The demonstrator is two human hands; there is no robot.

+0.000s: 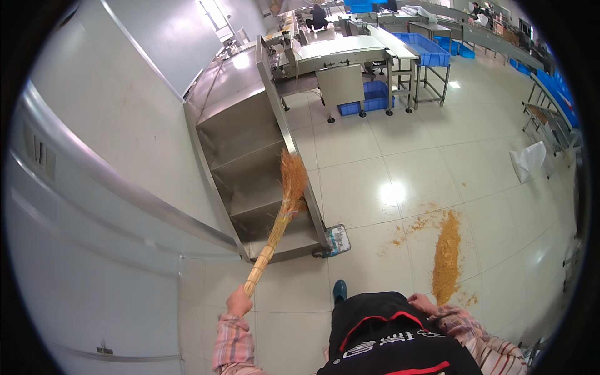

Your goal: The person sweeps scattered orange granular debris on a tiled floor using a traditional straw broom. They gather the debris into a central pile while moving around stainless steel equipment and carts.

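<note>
My left hand (239, 301) is closed around the lower end of a straw broom (272, 248). The broom's reddish bristles point away from me, over the metal steps (262, 173) and close to their right side panel. My right hand (423, 303) rests at the side of the black apron (393, 337), its fingers partly hidden; whether it grips the cloth I cannot tell. A long heap of yellow-brown crumbs (446, 258) lies on the tiled floor beyond and to the right of that hand, with scattered crumbs to its left. A worn dustpan-like object (337, 241) stands at the foot of the steps.
A conveyor machine (337, 51) stands beyond the steps, with a blue crate (368, 98) under it and another blue crate (424, 49) on a stand. A white bag (528, 161) lies at right near a metal rack (546, 124). A person (317, 18) crouches far back. A pale wall is at left.
</note>
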